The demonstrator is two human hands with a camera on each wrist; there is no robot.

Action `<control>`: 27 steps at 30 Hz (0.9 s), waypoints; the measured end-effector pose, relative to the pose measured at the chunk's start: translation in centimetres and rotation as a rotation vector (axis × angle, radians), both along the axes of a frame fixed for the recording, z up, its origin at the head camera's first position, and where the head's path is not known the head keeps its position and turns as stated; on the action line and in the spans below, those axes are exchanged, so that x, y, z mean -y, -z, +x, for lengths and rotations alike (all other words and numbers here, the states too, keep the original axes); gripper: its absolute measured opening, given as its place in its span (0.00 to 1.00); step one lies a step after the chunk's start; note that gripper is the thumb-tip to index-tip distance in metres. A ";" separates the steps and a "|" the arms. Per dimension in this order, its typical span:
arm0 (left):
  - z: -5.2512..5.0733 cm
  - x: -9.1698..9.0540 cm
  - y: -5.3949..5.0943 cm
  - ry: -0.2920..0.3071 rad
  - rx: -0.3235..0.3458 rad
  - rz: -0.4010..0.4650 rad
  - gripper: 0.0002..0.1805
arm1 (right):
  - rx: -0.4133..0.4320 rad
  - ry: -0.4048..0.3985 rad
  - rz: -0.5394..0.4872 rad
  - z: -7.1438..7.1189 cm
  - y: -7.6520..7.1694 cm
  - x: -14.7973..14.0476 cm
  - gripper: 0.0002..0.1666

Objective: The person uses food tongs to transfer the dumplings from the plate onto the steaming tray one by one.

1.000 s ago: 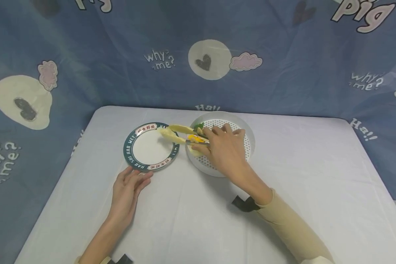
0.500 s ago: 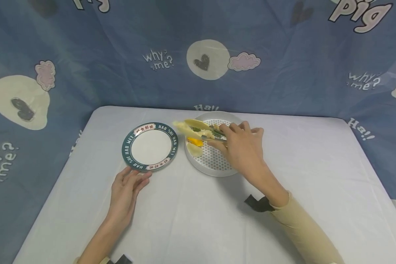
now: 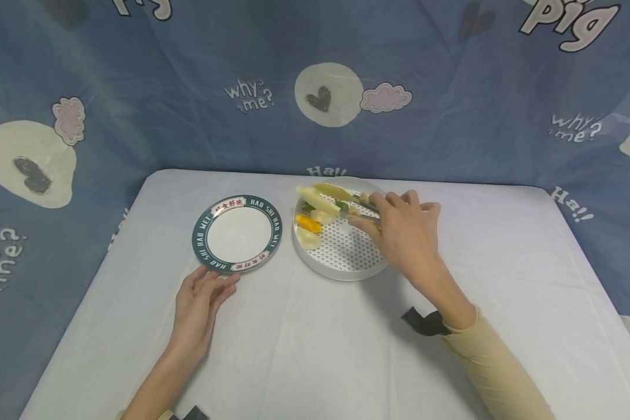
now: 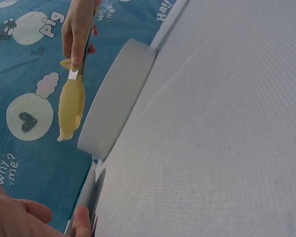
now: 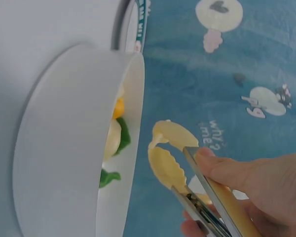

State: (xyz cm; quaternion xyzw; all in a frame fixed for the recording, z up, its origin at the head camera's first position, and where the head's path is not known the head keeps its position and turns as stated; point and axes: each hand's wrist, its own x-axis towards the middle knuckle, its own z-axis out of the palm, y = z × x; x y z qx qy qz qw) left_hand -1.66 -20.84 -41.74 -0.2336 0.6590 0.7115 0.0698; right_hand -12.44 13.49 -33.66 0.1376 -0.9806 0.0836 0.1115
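Note:
My right hand (image 3: pixel 406 236) grips metal tongs (image 5: pixel 207 197) with yellow scalloped tips, over the right side of a round, pale perforated steamer tray (image 3: pixel 346 256). The tips stand apart with nothing visible between them in the right wrist view. In the tray's left part lie an orange-yellow food piece (image 3: pixel 308 223), a pale rounded piece (image 3: pixel 308 240) and green leafy bits (image 5: pixel 123 136). My left hand (image 3: pixel 196 309) rests with relaxed fingers at the near rim of a white plate (image 3: pixel 238 235) with a green lettered border. Nothing lies on that plate.
A white cloth (image 3: pixel 315 350) covers the table. Behind its far edge hangs a blue printed curtain (image 3: pixel 199 134). The tray has a tall side wall (image 4: pixel 118 98), and the plate stands just left of it with a narrow gap between.
My right hand has moved right with the tongs, from near the plate's right rim to over the tray, uncovering the food pieces. The left hand and plate stay almost still.

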 end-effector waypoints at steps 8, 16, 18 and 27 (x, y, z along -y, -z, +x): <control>0.0 0.0 -0.1 -0.008 0.000 0.005 0.42 | -0.013 0.029 -0.024 -0.4 0.0 -1.2 0.39; -0.1 -0.1 -0.1 -0.008 0.000 0.004 0.43 | -0.024 0.032 -0.042 -0.4 0.2 -1.8 0.40; -0.1 -0.1 -0.1 -0.011 0.002 0.005 0.43 | -0.027 0.032 -0.042 -0.3 0.2 -1.9 0.40; -0.1 -0.1 -0.1 -0.014 0.006 0.006 0.44 | 0.003 0.051 -0.041 -0.3 0.2 -1.8 0.43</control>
